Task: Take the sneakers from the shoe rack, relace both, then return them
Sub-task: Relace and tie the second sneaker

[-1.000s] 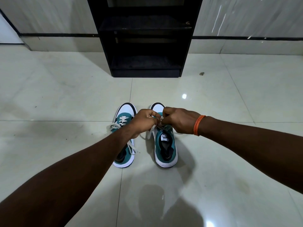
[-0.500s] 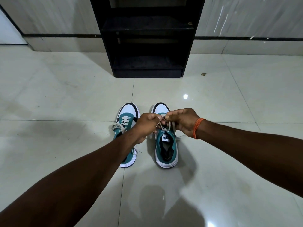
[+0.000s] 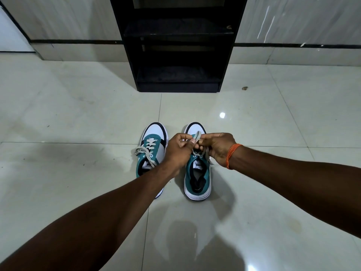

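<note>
Two teal-and-white sneakers sit side by side on the pale tiled floor (image 3: 78, 118), toes pointing toward the black shoe rack (image 3: 176, 45) that stands against the wall just beyond them. Both of the person's arms reach down over the pair. The left hand (image 3: 179, 149) is curled tight, thumb pressed against forefinger, pinching the grey lace (image 3: 197, 135) of the right-hand sneaker (image 3: 197, 178). The right hand (image 3: 217, 147) meets it from the other side, fingers closed on the same lace, and the two hands are touching over the shoe's throat. A loop of lace pokes up between the knuckles, above the white toe cap. Lower strands run down to the top eyelets by the tongue label. Whether that is a knot forming or just a gathered loop, I can't quite make out; the fingers cover it. An orange thread band (image 3: 232, 156) circles the right wrist. The left-hand sneaker (image 3: 151, 151) stands just beside its partner, laced up the front, its loose grey ends trailing out toward the left across the tongue; the left forearm crosses over its heel. The rack's shelves look dark, and a small speck (image 3: 244, 88) lies on the tile off to the right of it.
</note>
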